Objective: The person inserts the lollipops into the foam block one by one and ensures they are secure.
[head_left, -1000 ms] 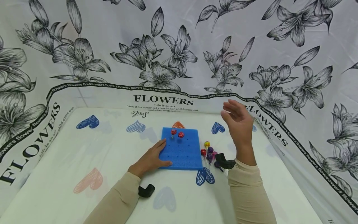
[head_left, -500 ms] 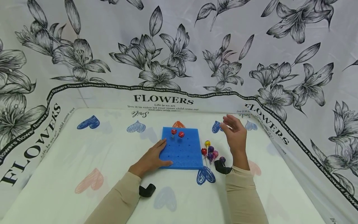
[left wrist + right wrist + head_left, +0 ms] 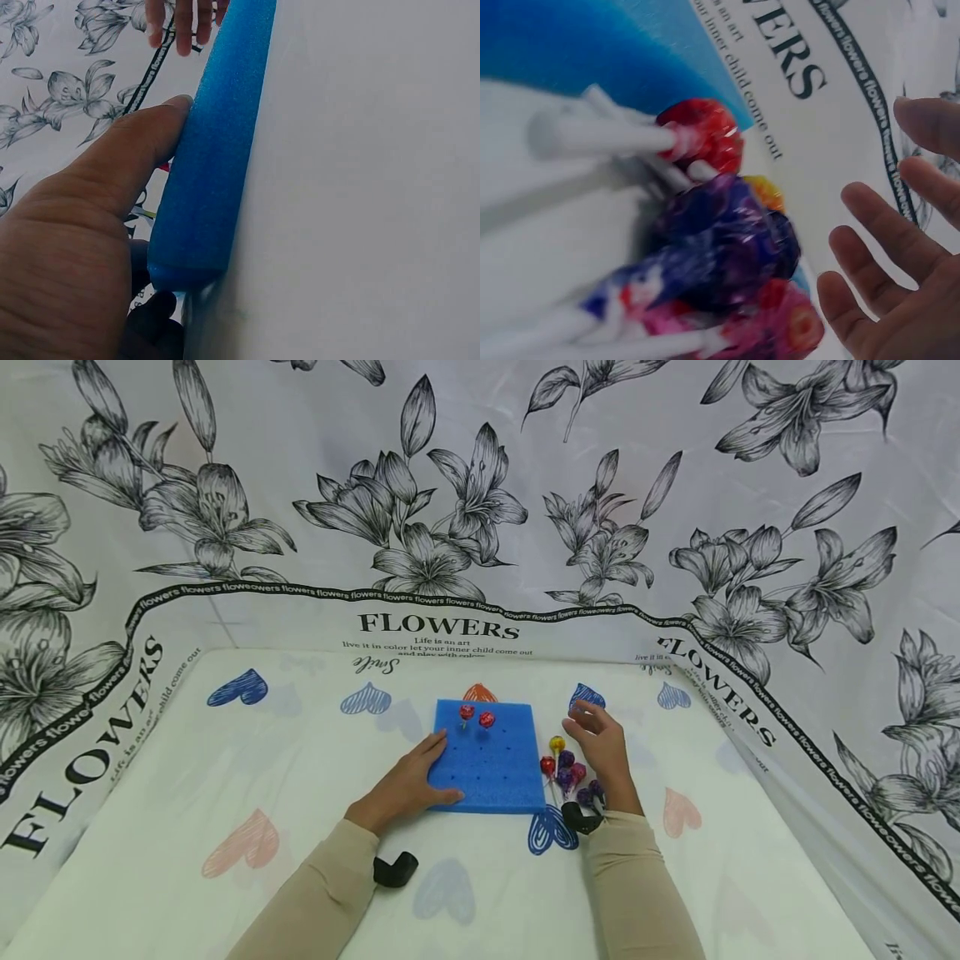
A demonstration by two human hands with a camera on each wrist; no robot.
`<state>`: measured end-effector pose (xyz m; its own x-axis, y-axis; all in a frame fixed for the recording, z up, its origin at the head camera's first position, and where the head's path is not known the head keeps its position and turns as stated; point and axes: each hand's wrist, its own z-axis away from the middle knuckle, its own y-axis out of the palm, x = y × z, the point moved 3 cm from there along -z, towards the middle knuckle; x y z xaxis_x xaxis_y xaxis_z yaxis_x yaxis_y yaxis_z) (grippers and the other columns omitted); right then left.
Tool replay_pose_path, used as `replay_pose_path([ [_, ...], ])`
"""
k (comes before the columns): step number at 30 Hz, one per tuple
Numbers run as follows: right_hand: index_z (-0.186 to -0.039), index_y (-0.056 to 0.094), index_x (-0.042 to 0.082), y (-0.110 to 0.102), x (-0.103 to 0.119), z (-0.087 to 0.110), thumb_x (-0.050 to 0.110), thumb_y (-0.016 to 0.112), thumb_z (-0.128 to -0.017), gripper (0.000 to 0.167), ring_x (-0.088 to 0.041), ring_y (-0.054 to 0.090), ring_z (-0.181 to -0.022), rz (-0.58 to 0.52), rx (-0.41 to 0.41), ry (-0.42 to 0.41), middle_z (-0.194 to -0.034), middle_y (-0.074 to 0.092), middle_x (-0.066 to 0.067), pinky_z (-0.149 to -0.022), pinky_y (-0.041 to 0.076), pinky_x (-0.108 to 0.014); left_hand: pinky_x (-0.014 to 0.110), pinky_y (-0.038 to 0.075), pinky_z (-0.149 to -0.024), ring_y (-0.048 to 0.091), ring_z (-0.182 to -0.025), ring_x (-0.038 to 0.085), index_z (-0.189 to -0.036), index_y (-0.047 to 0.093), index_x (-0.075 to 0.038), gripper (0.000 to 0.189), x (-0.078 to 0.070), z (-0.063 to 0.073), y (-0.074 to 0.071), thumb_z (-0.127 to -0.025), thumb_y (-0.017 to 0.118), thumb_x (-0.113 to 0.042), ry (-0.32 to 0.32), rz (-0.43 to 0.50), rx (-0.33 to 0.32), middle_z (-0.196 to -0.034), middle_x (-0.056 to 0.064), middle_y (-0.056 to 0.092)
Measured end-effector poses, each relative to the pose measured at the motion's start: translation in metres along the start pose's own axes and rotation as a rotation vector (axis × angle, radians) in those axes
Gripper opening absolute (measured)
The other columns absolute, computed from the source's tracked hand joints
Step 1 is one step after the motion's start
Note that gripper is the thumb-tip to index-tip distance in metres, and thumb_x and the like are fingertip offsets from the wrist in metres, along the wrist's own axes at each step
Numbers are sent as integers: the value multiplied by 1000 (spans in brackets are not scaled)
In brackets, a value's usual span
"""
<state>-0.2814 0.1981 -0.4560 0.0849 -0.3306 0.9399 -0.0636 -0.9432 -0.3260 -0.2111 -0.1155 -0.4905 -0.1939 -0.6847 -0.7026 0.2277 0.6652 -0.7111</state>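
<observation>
Left hand [image 3: 405, 785], thumb apart from fingers, touches the foam [image 3: 491, 787] at left; right of it, loose lollies [image 3: 565, 778] and the empty right hand [image 3: 604, 748], fingers parted; upright in its far end, two reds [image 3: 487, 720]. Seems a fetching step, calling for a pinched stick [image 3: 600, 137]

In the right wrist view, the lollipops' sticks [image 3: 611, 139] are blurred, and the lower ones run past the left edge; the right hand [image 3: 904, 281] is cropped on the right. In the left wrist view, the top edge cuts off the blue foam block [image 3: 206, 157]. The head view's holes [image 3: 481, 748] look too small to judge depth, and its lower edge crops both sleeves [image 3: 307, 897].
</observation>
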Motion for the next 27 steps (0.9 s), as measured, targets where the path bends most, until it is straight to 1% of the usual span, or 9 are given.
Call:
replay_pose_path([
  [3, -139, 51, 9, 4, -6, 0, 23, 69, -92, 52, -32, 53, -119, 19, 50, 72, -128, 59, -16, -100, 40, -52, 48, 24, -111, 16, -144, 29, -152, 28, -6, 102, 1, 0, 1, -76, 78, -52, -4, 7, -4, -159, 1, 17],
  [6, -141, 50, 10, 7, -13, 1, 23, 68, -92, 53, -33, 54, -119, 61, 90, 140, -129, 58, -17, -101, 38, -53, 49, 25, -110, 16, -144, 29, -152, 29, -6, 103, 2, 1, 2, -75, 78, -53, -9, 11, -7, -159, 0, 17],
  [9, -140, 51, 12, 9, -17, 2, 23, 69, -92, 53, -34, 55, -117, 96, 106, 159, -128, 58, -16, -101, 38, -54, 49, 25, -110, 16, -143, 29, -152, 29, -7, 102, 2, 2, 3, -75, 78, -52, -6, 9, -14, -159, 0, 18],
  [15, -137, 54, 14, 11, -20, -2, 24, 70, -91, 50, -33, 55, -116, 206, 118, 165, -126, 60, -14, -100, 40, -52, 49, 25, -110, 17, -143, 29, -152, 30, -6, 102, 1, 1, 2, -75, 78, -52, -4, 9, -19, -159, 0, 18],
  [19, -135, 56, 12, 12, -20, -1, 18, 69, -91, 47, -33, 56, -115, 259, 116, 152, -124, 62, -15, -98, 43, -52, 49, 25, -110, 16, -144, 29, -152, 30, -6, 102, 2, 1, 3, -75, 78, -52, -8, 8, -13, -159, 0, 18],
  [24, -127, 63, 8, 14, -18, -2, 12, 70, -90, 38, -31, 60, -108, 342, 97, 114, -117, 65, -14, -93, 47, -48, 49, 25, -110, 16, -143, 29, -151, 30, -6, 102, 2, 1, 3, -75, 79, -51, -1, 5, -17, -159, 1, 18],
  [27, -122, 66, 7, 15, -17, -3, 11, 69, -90, 33, -29, 61, -105, 390, 87, 112, -114, 66, -13, -92, 48, -47, 49, 25, -110, 17, -143, 29, -151, 30, -5, 102, 2, 1, 2, -75, 79, -51, 3, 3, -20, -159, 1, 18],
])
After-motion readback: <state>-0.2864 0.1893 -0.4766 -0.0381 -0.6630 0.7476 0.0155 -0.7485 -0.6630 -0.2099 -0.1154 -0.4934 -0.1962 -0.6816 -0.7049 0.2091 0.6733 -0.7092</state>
